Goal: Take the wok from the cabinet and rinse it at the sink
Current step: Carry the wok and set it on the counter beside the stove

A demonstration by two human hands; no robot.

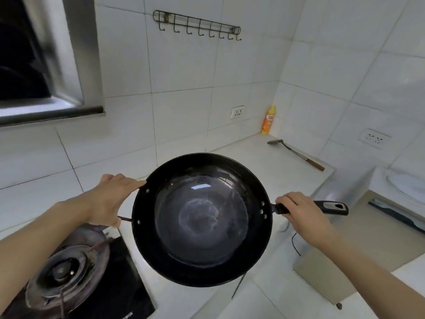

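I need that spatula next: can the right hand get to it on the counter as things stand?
Probably not yet. The right hand grips the wok by its long handle, so it isn't free. The spatula lies unobstructed on the counter beyond it, near the orange bottle.

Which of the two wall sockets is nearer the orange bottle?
The white socket on the back wall, just left of the orange bottle with yellow cap. The other white socket is on the right-hand wall, beyond the metal spatula.
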